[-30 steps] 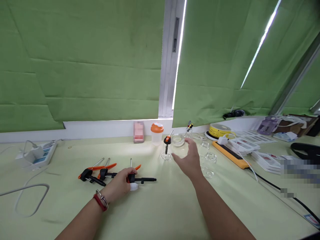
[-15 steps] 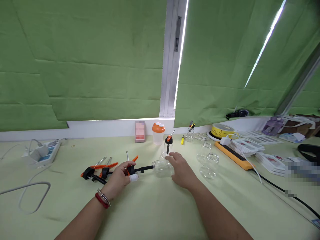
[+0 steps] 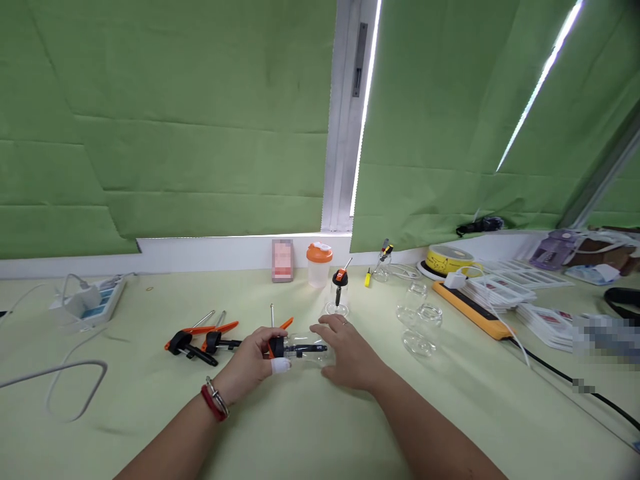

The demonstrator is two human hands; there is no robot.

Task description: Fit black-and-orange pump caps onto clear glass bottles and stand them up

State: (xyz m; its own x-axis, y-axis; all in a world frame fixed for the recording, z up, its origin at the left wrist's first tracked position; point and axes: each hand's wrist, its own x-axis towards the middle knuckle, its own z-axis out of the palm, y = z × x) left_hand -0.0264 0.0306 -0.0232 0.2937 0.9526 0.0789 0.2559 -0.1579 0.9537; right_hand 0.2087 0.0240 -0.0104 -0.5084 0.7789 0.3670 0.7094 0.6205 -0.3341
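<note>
My left hand [image 3: 257, 360] is closed around a black and orange pump top [image 3: 277, 347] with a metal spout pointing up. Its black tube [image 3: 307, 349] lies inside a clear bottle [image 3: 319, 339] on its side, with the cap at the bottle's mouth. Around the bottle's right end, my right hand [image 3: 350, 353] has its fingers wrapped. Just behind stands another clear bottle [image 3: 339, 298] with a black and orange top fitted. Two loose pump tops [image 3: 187, 347] lie left of my left hand.
Several clear bottles [image 3: 419, 343] stand at the right, beside an orange power strip [image 3: 473, 311]. Behind are an orange-lidded cup [image 3: 319, 270] and a pink-faced box [image 3: 283, 261]. A white power strip [image 3: 103, 303] and cable lie left.
The black tube has gone into the lying bottle, and the cap now meets its mouth. My left hand has moved right with the top; my right hand and the bottle have shifted left.
</note>
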